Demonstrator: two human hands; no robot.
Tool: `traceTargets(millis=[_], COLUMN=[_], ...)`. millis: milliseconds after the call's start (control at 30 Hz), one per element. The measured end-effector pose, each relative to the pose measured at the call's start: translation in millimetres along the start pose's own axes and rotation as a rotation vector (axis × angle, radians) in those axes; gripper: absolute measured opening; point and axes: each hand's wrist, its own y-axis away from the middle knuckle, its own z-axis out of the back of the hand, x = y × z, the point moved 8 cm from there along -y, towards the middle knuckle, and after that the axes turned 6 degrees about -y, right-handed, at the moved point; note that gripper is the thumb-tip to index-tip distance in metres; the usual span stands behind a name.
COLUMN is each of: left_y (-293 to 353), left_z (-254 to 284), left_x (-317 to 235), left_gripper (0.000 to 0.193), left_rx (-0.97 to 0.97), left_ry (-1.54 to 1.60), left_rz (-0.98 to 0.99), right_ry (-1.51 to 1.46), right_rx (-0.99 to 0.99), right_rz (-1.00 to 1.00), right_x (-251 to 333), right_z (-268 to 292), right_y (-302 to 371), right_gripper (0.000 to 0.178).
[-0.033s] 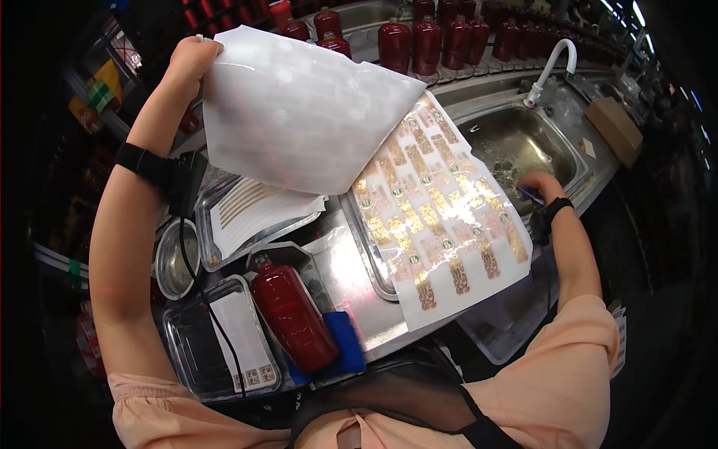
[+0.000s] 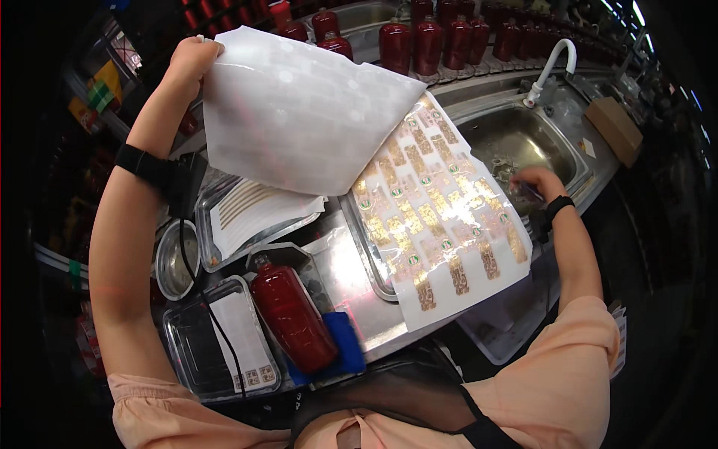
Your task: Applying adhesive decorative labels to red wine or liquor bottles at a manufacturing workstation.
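Label sheet [image 2: 437, 217], head view: spread at a slant, centre-right, over the metal worktop [image 2: 335, 262] and the L side of the sink [image 2: 527, 138], w/ gold & pink patterns and small green-centred marks set in rows, glare on top. White backing [image 2: 299, 105] is raised upper L, its underside-like plain face shown; whether 1 piece or 2 w/ the sheet can't be told. Its top L corner is pinched tight by the L hand [image 2: 196, 58], arm stretched out. R hand [image 2: 540, 183] is seen over the sink, just beside the sheet's R edge; it's blurred, smth dark by the fingers, so grip can't be told.

Nearer the body, 1 red bottle [image 2: 292, 314] is seen tilted, neck pointed away, base on blue cloth [image 2: 346, 348]. To its L, 2 clear trays: lower tray [image 2: 179, 352] w/ printed paper, upper tray [image 2: 206, 247] w/ striped paper. Metal bowl [image 2: 166, 275] is placed beside them. White tap [image 2: 532, 96] is mounted behind the sink; more red bottles [image 2: 427, 46] are lined up at the back.
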Motion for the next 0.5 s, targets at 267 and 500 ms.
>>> traceTargets(millis=[267, 500], left_y=[50, 144], left_z=[-33, -123], left_x=[-51, -124], left_gripper=[0.017, 0.015], left_rx=[0.19, 0.471], left_ry=[-0.121, -0.048], left_rz=[-0.07, -0.343], right_ry=[-0.196, -0.166], right_rx=[0.556, -0.006], right_rz=[0.571, 0.703], right_x=[196, 140], right_z=[-159, -93], right_y=[152, 120], right_gripper=[0.03, 0.029])
